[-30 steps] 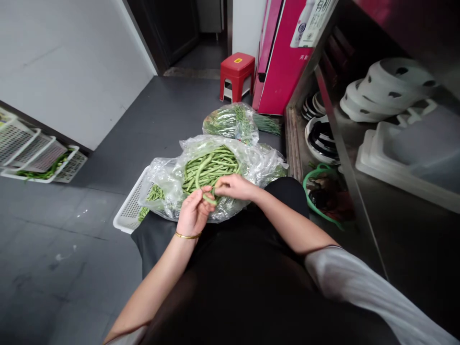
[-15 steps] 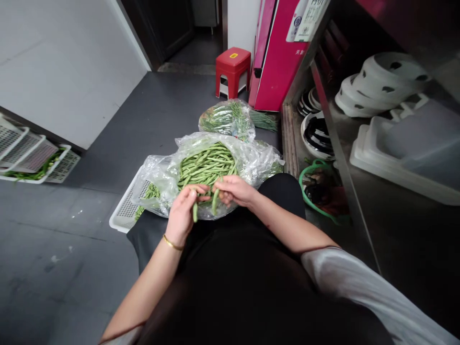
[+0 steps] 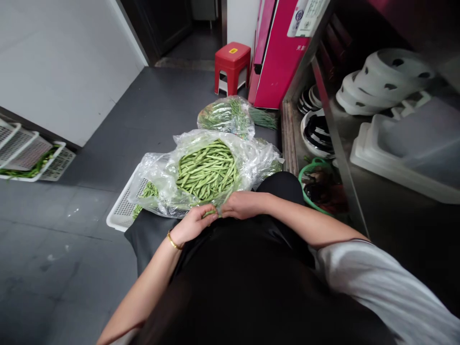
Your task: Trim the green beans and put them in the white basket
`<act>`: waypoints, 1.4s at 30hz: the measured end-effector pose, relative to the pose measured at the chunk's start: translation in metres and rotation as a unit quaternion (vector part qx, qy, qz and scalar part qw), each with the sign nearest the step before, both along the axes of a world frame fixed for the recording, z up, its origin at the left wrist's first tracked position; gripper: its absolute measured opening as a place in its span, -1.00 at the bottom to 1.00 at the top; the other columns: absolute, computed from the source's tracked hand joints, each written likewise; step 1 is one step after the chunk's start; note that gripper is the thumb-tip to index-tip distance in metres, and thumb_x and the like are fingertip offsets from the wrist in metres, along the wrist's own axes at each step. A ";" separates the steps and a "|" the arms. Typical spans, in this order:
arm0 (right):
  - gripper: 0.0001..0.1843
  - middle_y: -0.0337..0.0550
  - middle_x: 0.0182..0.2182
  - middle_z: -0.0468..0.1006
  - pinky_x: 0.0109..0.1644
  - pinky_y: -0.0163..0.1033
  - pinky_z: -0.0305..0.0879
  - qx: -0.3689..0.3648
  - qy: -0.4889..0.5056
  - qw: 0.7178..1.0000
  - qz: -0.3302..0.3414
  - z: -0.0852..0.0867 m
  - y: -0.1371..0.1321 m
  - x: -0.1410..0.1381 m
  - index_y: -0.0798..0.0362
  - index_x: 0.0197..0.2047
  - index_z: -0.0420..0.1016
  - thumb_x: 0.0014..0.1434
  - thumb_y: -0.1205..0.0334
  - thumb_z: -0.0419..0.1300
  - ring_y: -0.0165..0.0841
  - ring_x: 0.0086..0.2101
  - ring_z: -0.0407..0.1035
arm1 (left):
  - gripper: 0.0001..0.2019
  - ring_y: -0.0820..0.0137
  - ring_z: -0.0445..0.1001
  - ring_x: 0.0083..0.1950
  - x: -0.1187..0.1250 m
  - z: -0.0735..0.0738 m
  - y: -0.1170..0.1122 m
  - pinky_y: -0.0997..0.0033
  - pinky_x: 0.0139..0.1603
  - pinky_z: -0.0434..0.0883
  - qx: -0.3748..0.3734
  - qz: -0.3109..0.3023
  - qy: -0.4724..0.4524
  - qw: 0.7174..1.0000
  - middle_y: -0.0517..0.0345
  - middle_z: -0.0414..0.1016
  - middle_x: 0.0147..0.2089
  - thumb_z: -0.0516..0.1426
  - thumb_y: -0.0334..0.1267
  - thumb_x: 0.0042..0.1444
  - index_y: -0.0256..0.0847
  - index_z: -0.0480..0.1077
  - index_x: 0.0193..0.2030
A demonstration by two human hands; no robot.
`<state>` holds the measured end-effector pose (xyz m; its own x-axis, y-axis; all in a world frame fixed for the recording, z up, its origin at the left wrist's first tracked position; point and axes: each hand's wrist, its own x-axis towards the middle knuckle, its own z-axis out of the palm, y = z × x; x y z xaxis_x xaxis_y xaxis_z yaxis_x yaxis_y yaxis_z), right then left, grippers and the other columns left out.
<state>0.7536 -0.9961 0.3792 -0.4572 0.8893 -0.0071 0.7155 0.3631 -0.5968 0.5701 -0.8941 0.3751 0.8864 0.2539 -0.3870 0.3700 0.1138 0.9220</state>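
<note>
My left hand (image 3: 194, 223), with a gold bracelet at its wrist, pinches a green bean (image 3: 209, 212). The fingers of my right hand (image 3: 241, 205) close at the right end of that bean, so the two hands nearly meet above my lap. Just beyond them, a clear plastic bag (image 3: 247, 160) lies wide open around a heap of green beans (image 3: 206, 170). To its left, a white slotted basket (image 3: 120, 211) holds more beans, partly covered by the bag's edge. My right fingertips are partly hidden.
Behind the bag lie another bagged bundle of greens (image 3: 224, 117) and a red stool (image 3: 232, 67). Metal shelving (image 3: 345, 163) runs along my right, with a green basket (image 3: 305, 187) underneath. White baskets (image 3: 53, 163) stand at the far left.
Both hands have come down and back from over the heap towards my lap and drawn closer together. Earlier, one bean hung from the left hand and another from the right.
</note>
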 end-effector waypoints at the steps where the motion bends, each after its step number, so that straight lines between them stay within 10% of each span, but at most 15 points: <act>1: -0.76 -0.23 -0.53 0.45 -0.42 -0.38 0.03 0.018 -0.017 1.000 -0.012 -0.001 -0.001 -0.003 0.10 -0.43 0.44 0.23 0.24 0.06 -0.49 -0.52 0.24 | -0.78 0.58 0.18 -0.59 0.000 -0.001 -0.002 0.65 -0.67 0.09 -0.006 0.018 -0.006 1.000 0.24 0.25 -0.57 0.23 -0.17 -0.02 -0.27 0.36 -0.49; 6: -0.61 -0.09 -0.40 0.50 -0.34 -0.34 0.09 0.124 -0.083 0.960 -0.236 -0.007 0.009 -0.015 0.13 -0.36 0.43 0.32 0.18 -0.13 -0.39 -0.35 0.35 | -0.75 0.68 -0.08 -0.73 0.009 -0.003 -0.016 0.68 -0.79 -0.08 -0.220 0.182 -0.023 0.958 0.36 0.17 -0.60 0.17 -0.09 0.05 -0.23 0.29 -0.38; 10: -0.67 -0.01 -0.24 0.51 -0.28 -0.30 0.17 0.050 -0.163 0.920 -0.352 -0.012 0.036 0.008 0.10 -0.12 0.41 0.30 0.12 -0.09 -0.32 -0.30 0.39 | -0.75 0.67 -0.08 -0.72 0.005 -0.002 -0.007 0.72 -0.78 -0.03 -0.294 0.275 -0.143 0.904 0.42 0.01 -0.64 0.24 -0.20 -0.01 -0.24 0.37 -0.20; 16: -0.73 0.11 -0.24 0.50 -0.28 -0.24 0.24 -0.074 -0.288 0.930 -0.216 -0.031 0.058 0.034 0.15 -0.10 0.44 0.21 0.37 -0.02 -0.22 -0.28 0.43 | -0.76 0.59 0.09 -0.71 -0.007 0.002 0.005 0.61 -0.76 0.15 -0.322 0.279 -0.159 0.891 0.33 0.07 -0.68 0.18 -0.17 0.05 -0.34 0.46 -0.27; 23: -0.69 -0.01 -0.14 0.51 -0.05 -0.27 0.24 0.130 -0.082 0.948 -0.279 -0.019 0.047 0.013 0.13 -0.06 0.43 0.30 0.18 -0.04 -0.31 -0.12 0.38 | -0.77 0.58 0.20 -0.68 0.016 -0.011 0.003 0.57 -0.72 0.20 -0.309 0.254 -0.060 0.915 0.16 0.36 -0.58 0.21 -0.26 0.01 -0.41 0.49 -0.23; 31: -0.66 0.04 -0.26 0.52 -0.20 -0.24 0.30 0.110 -0.131 0.952 -0.254 -0.034 0.029 -0.002 0.18 0.00 0.41 0.30 0.21 -0.06 -0.30 -0.26 0.43 | -0.74 0.60 0.11 -0.80 0.035 -0.021 0.002 0.60 -0.82 0.09 -0.283 0.248 0.020 0.927 0.22 0.27 -0.72 0.17 -0.18 0.04 -0.39 0.43 -0.45; 38: -0.68 -0.03 -0.19 0.56 -0.11 -0.30 0.35 0.302 0.059 0.930 -0.200 -0.007 -0.027 -0.034 0.15 -0.02 0.39 0.31 0.29 -0.11 -0.40 -0.19 0.44 | -0.76 0.69 0.09 -0.72 0.033 -0.012 -0.006 0.70 -0.76 0.09 -0.321 0.259 -0.074 0.908 0.27 0.28 -0.61 0.27 -0.19 -0.06 -0.36 0.44 -0.35; 42: -0.66 0.05 -0.28 0.57 -0.21 -0.25 0.34 0.240 -0.042 0.918 -0.313 -0.013 -0.028 -0.026 0.22 -0.13 0.46 0.29 0.28 -0.10 -0.31 -0.28 0.46 | -0.77 0.67 0.07 -0.69 0.040 -0.006 -0.006 0.70 -0.75 0.04 -0.234 0.301 -0.127 0.916 0.34 0.19 -0.65 0.31 -0.22 -0.14 -0.33 0.42 -0.41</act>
<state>0.7274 -1.0243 0.3665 0.1292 0.8877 0.4419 0.9101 0.0708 -0.4082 0.6097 -0.9005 0.3687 0.7168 0.5854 -0.3789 -0.1099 0.6314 0.7676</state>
